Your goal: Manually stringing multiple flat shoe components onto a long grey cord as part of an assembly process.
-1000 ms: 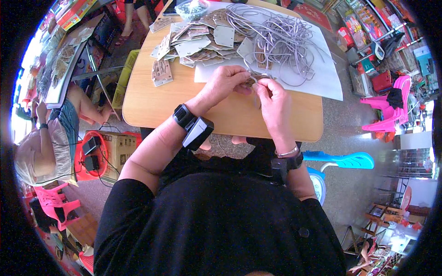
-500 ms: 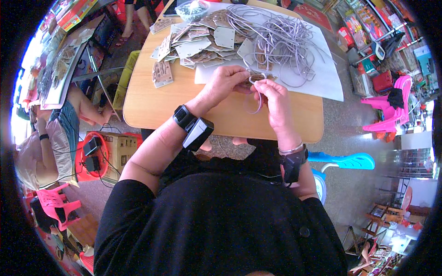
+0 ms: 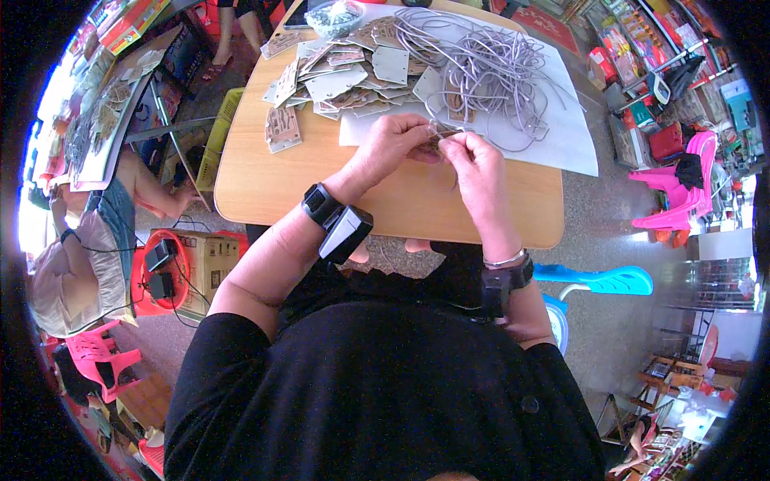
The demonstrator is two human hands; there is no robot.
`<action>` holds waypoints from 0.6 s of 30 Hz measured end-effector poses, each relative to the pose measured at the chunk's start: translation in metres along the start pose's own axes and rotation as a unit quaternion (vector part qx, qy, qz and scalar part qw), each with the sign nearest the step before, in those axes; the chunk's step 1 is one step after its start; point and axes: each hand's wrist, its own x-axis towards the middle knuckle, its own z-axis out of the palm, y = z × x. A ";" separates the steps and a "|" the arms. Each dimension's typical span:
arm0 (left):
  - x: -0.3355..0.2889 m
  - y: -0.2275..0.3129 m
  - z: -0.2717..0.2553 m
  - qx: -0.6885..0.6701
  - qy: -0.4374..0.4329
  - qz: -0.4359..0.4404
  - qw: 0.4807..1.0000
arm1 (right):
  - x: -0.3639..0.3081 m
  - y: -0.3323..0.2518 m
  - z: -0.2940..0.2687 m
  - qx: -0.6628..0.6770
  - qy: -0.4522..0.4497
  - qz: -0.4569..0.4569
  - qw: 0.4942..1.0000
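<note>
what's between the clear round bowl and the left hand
Head view: a pile of flat brown-and-grey cards, then some white sheet.

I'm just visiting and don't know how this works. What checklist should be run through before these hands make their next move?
1. Right hand pinching a thin pale-grey cord: ok, at the fingertips.
2. Left hand firmly holding its piece: cannot tell, its fingers hide most of it.
3. Tangled heap of thin grey cords sorted: not ok, strands loop across each other.
4. Jumbled pile of flat brown and pale-grey pieces neatly stacked: not ok, they overlap at odd angles.
5. Clear plastic container on the light-wood table: ok, near its far edge.
</note>
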 end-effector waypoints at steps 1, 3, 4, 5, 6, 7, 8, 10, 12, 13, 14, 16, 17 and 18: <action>0.000 0.001 0.001 0.010 0.007 0.001 1.000 | -0.001 0.001 0.002 -0.062 0.021 -0.069 0.995; 0.001 -0.002 0.000 0.010 0.006 0.004 1.000 | -0.003 -0.003 0.009 -0.057 0.053 -0.073 0.994; 0.001 -0.003 -0.001 0.010 0.005 0.007 1.000 | -0.004 -0.005 0.011 -0.051 0.085 -0.078 0.992; 0.001 -0.004 -0.002 0.009 0.006 0.007 1.000 | -0.004 -0.009 0.012 -0.051 0.084 -0.078 0.992; 0.001 -0.003 -0.002 0.040 -0.003 0.005 0.999 | -0.003 -0.014 0.011 -0.091 0.065 -0.088 0.990; 0.000 -0.003 -0.002 0.072 -0.012 0.002 0.997 | -0.002 -0.017 0.011 -0.131 0.047 -0.097 0.985; 0.000 -0.005 -0.003 0.071 -0.012 0.002 0.997 | -0.001 -0.016 0.011 -0.132 0.047 -0.098 0.985; 0.001 -0.007 -0.003 0.098 -0.005 0.032 0.995 | 0.003 -0.014 0.010 -0.231 0.051 -0.171 0.956; -0.001 -0.005 0.000 0.110 -0.001 0.037 0.993 | 0.002 -0.018 0.007 -0.297 0.071 -0.240 0.921; -0.003 -0.003 0.002 0.123 0.004 0.040 0.992 | 0.002 -0.019 0.007 -0.359 0.090 -0.305 0.877; -0.003 -0.003 0.002 0.122 0.005 0.041 0.992 | 0.003 -0.020 0.007 -0.359 0.089 -0.307 0.877; -0.004 -0.002 0.003 0.128 0.003 0.086 0.988 | 0.004 -0.022 0.007 -0.377 0.093 -0.349 0.853; -0.005 -0.001 0.003 0.128 0.004 0.087 0.988 | 0.006 -0.020 0.008 -0.376 0.092 -0.350 0.853; -0.006 0.001 0.003 0.126 0.009 0.075 0.989 | 0.008 -0.021 0.010 -0.236 0.080 -0.345 0.905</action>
